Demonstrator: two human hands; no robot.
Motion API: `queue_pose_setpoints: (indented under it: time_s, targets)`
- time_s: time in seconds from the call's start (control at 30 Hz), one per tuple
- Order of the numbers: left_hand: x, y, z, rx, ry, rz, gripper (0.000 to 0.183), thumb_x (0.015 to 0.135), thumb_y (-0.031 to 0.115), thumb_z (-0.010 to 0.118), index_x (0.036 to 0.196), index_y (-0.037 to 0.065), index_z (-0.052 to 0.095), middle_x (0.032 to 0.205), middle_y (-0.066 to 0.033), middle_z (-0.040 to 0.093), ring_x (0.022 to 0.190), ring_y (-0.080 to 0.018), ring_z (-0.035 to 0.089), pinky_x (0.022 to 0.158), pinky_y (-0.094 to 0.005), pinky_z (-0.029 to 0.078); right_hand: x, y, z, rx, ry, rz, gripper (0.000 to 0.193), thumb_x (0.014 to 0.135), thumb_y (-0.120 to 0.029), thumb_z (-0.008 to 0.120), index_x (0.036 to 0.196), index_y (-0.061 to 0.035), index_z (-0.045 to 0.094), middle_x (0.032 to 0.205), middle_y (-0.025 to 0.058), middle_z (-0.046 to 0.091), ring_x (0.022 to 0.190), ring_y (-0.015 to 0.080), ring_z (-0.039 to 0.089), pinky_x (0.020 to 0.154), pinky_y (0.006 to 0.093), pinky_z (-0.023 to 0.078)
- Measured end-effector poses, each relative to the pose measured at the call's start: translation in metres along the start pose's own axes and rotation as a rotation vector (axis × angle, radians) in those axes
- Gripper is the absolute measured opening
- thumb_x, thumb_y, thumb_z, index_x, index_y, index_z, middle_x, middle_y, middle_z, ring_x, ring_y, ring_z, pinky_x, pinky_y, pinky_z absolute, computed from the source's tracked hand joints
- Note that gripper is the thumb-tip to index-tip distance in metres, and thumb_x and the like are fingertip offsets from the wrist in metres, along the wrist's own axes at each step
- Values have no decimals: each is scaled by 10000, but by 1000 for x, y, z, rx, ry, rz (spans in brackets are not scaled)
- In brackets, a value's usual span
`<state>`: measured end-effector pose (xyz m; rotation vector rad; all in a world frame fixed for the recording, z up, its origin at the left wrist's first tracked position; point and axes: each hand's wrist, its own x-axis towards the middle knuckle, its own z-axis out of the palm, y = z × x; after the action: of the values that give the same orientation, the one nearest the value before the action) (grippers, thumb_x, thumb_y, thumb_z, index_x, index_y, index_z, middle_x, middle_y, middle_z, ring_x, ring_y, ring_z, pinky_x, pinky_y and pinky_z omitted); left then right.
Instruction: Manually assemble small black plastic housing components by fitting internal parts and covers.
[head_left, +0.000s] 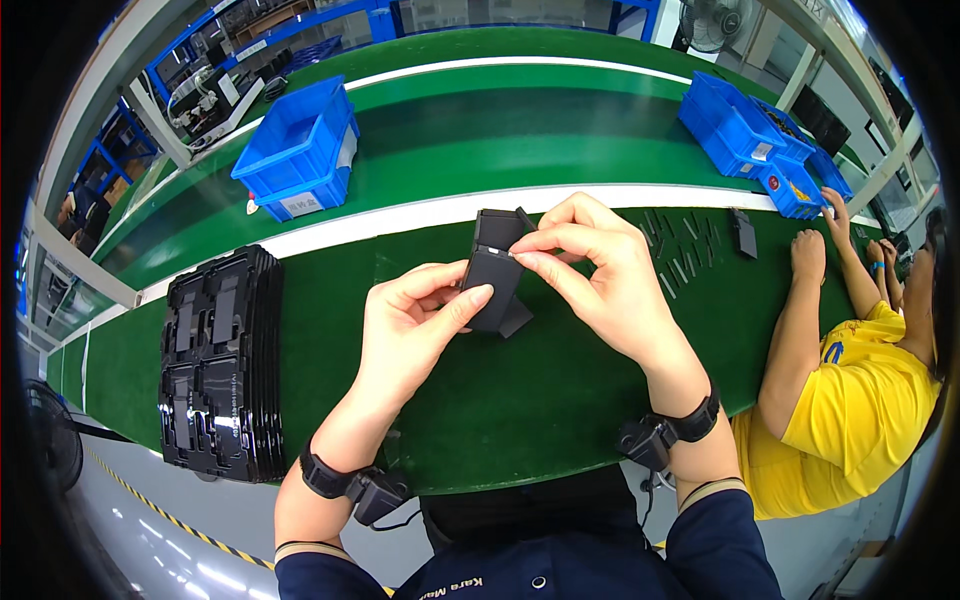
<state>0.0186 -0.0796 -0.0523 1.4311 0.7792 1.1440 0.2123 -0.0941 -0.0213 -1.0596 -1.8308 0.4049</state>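
Note:
My left hand (412,318) is closed round the lower part of a black rectangular case (490,285), its thumb lying on the front face. The case is held tilted above the green bench. At its right edge, my right hand (595,262) pinches thumb and forefinger together beside a small pale spot (494,250). What is between those fingertips is too small to make out. A short dark strip (526,219) sticks out at the case's upper right; I cannot tell whether it is attached. Below the case shows a dark flat piece (516,318), partly covered.
Stacked black plastic trays (222,370) stand on the left of the green bench (540,410). Several thin strips (685,250) and a dark block (743,233) lie to the right. Blue bins (300,150) stand beyond. A co-worker in a yellow shirt (850,400) sits at right.

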Motion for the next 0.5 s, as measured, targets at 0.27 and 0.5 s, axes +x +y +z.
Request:
queue_pose_setpoints:
  time_s: [0.27,0.5]
  targets:
    - [3,-3,0,-121,3,-137,265,815,61,653,1057,-35,607,919,-94,653,831,-113,621,747,-230,512,-4,0,9,97,-54,167,100,758,-19,651,857,-9,662,816,60,559,732,149,566,613,245,467]
    - [7,-9,-6,-96,-5,-174,235,822,118,655,1027,5,631,889,-50,659,777,-81,604,733,-228,493,2,25,3,-33,47,241,100,787,-10,604,882,0,635,750,51,584,711,129,557,626,259,444]
